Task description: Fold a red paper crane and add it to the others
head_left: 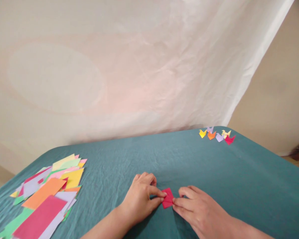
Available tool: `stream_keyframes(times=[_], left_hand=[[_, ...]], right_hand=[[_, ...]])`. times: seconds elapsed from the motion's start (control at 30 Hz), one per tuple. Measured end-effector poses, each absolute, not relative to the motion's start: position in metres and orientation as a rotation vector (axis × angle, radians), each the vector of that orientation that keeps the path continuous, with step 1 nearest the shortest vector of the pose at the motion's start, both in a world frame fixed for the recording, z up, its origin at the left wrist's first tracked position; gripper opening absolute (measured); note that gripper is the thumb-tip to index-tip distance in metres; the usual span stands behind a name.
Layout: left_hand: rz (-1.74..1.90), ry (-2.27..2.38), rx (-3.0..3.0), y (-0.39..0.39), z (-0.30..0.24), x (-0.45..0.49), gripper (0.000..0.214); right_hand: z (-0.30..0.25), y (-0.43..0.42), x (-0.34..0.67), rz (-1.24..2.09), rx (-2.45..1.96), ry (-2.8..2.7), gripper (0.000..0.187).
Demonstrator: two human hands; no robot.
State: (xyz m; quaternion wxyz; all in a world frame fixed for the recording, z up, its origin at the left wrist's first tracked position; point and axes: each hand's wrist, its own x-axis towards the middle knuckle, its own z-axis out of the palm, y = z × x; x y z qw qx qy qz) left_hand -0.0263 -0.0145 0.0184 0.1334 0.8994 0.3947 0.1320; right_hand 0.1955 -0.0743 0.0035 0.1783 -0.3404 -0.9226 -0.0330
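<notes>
A small folded piece of red paper [167, 198] is held low over the green tablecloth, between my two hands. My left hand [142, 196] pinches its left edge between thumb and index finger, the other fingers curled. On the opposite side, the thumb and index fingertip of my right hand [199, 207] grip the paper's right corner. A crease runs across the paper's face. Its underside is hidden, and I cannot tell whether it touches the cloth.
Loose coloured paper sheets [45, 192] lie in an overlapping pile on the left of the table [119, 159]. Several small folded paper birds [211, 135] stand at the far right corner. A pale cloth sheet [139, 66] hangs behind the table.
</notes>
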Motion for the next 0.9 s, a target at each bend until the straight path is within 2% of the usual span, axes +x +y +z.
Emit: stream_keyframes(times=[0.3, 0.7, 0.9], left_hand=[[0.354, 1.138, 2.619, -0.014, 0.017, -0.027, 0.012], [0.342, 1.157, 2.597, -0.014, 0.017, -0.028, 0.015], [0.427, 1.090, 2.569, -0.013, 0.014, -0.033, 0.018]], right_hand=[[0.008, -0.071, 0.195, -0.164, -0.842, -2.718, 0.026], [0.027, -0.074, 0.196, 0.286, -1.023, -2.721, 0.020], [0.013, -0.069, 0.204, 0.467, -0.952, -2.442, 0.032]])
